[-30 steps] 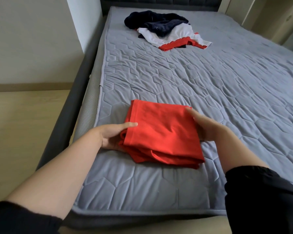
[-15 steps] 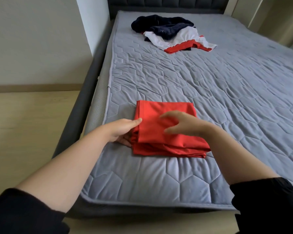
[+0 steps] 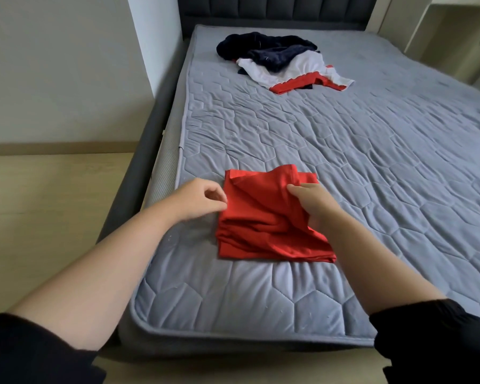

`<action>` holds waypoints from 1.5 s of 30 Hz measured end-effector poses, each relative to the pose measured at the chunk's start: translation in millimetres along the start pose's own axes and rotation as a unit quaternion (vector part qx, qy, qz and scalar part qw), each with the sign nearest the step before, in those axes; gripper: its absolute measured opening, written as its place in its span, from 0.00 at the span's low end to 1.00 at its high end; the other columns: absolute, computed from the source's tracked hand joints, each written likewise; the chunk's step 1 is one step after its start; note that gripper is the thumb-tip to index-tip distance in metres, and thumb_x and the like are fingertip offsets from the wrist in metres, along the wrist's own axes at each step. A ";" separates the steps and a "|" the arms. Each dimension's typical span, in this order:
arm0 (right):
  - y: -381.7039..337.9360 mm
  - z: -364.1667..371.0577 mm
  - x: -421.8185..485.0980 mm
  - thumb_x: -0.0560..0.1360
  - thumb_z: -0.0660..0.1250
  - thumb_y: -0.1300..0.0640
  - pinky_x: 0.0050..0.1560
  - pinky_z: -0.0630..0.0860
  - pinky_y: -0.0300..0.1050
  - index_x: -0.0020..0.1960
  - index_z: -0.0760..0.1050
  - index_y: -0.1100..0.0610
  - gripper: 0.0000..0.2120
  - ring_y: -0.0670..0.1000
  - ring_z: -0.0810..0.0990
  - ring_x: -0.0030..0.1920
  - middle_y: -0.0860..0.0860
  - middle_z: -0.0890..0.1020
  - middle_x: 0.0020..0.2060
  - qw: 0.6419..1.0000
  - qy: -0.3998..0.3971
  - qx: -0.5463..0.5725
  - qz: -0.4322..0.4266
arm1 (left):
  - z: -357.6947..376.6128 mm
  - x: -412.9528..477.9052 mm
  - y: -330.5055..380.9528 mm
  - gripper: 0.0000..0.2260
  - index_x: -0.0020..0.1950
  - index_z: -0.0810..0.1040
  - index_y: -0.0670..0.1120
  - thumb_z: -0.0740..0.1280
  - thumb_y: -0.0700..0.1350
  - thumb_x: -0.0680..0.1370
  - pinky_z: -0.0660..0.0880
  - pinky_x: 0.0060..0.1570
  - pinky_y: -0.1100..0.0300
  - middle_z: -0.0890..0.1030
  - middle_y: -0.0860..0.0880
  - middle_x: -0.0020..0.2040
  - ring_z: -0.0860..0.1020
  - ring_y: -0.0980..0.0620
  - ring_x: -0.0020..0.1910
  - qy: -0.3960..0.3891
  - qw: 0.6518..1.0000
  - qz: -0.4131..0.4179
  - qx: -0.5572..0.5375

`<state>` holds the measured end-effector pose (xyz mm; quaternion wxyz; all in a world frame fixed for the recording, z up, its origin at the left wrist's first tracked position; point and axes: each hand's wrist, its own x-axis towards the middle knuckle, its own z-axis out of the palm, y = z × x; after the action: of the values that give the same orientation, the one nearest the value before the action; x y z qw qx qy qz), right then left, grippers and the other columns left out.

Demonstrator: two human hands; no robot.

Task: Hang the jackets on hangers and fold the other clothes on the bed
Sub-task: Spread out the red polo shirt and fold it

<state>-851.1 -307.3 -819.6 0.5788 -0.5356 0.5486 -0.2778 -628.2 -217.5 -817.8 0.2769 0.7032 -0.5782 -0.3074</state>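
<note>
**Operator:** What do I have hold of?

**Inspector:** Your right hand pinches the top layer of the red garment, thumb on top. That layer stands raised in a small peak at the far edge. Your left hand sits at the garment's left edge with its fingers curled. I cannot tell whether it holds cloth or only touches it.

**Operator:** Where does the piece lie?

**Inspector:** It lies folded into a rough square on the bed, near the foot and toward the left side. Several layers show stacked at the near edge.

**Operator:** How will it handle?

**Inspector:** Judging by the creases, it is light, thin and wholly limp, with no shape of its own. A pinch on one layer will likely lift only that layer and let the stack beneath slide apart. Nothing about it looks fragile.

**Operator:** Where do I take it?

**Inspector:** Take it at the corners or along a folded edge, with both hands, through every layer you mean to move. To shift the whole stack, slide flat hands under opposite sides.

**Operator:** Anything outstanding?

**Inspector:** A pile of clothes, dark blue, white and red, lies unfolded near the head of the bed, well apart from your hands.
</note>
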 end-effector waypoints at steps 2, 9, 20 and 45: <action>1.6 -0.8 2.4 0.79 0.64 0.60 0.49 0.77 0.55 0.38 0.76 0.57 0.10 0.55 0.77 0.37 0.57 0.79 0.36 0.998 0.010 0.050 0.028 | 7.8 0.0 5.9 0.08 0.46 0.83 0.52 0.76 0.45 0.69 0.71 0.49 0.70 0.81 0.53 0.44 0.77 0.57 0.45 -0.025 0.994 0.071 0.081; 4.4 -10.4 -5.5 0.75 0.69 0.60 0.41 0.78 0.37 0.50 0.80 0.57 0.05 0.44 0.81 0.36 0.46 0.84 0.35 0.985 -0.121 -0.071 -0.096 | 40.4 6.3 9.1 0.06 0.47 0.82 0.48 0.68 0.43 0.71 0.69 0.45 0.59 0.80 0.50 0.47 0.77 0.47 0.49 0.112 0.950 0.128 0.262; 13.8 -4.0 0.4 0.70 0.70 0.64 0.27 0.63 0.34 0.29 0.75 0.55 0.12 0.41 0.69 0.25 0.45 0.72 0.23 0.936 -0.016 -0.275 -0.220 | 42.1 -20.5 23.9 0.12 0.29 0.71 0.43 0.65 0.46 0.71 0.67 0.27 0.58 0.72 0.46 0.28 0.72 0.47 0.28 0.257 0.816 0.443 0.268; 57.3 -43.2 -5.2 0.81 0.56 0.48 0.75 0.52 0.51 0.77 0.56 0.53 0.27 0.51 0.54 0.76 0.51 0.57 0.77 0.824 -0.056 -0.542 -0.156 | 76.7 2.1 -25.2 0.23 0.77 0.58 0.54 0.52 0.48 0.81 0.46 0.74 0.47 0.52 0.54 0.78 0.44 0.53 0.77 -0.003 0.889 0.200 0.411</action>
<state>-907.9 -300.6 -863.2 0.1742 -0.8559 0.4868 0.0085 -669.4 -217.7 -887.3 0.0167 0.6226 -0.7822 0.0176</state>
